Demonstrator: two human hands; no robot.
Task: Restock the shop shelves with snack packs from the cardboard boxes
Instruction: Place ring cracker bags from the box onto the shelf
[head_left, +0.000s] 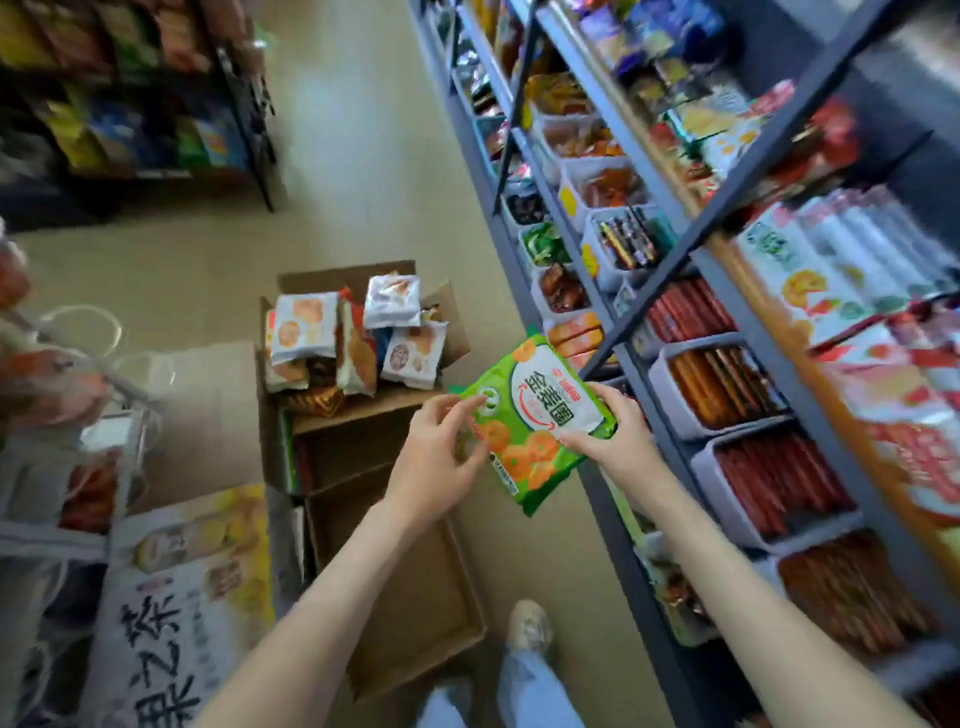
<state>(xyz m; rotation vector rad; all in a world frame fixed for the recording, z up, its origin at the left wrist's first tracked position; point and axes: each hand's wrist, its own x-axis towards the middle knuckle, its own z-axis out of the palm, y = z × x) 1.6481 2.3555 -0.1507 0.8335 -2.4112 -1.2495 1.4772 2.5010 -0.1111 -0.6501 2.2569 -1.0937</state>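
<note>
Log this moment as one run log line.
stage: restocking | left hand: pinches green snack pack | right hand: grips same pack | cardboard box: holds white packs | shelves: to the right

The beige floor (363, 156) carries an open cardboard box (353, 275) heaped with white snack packs (304, 332). Touching that box on its near side — a second open box (353, 452). Left of the box lies a printed carton (176, 571); right of it stands the grey shelf unit (605, 519), boards lined with white tubs (662, 395).
</note>
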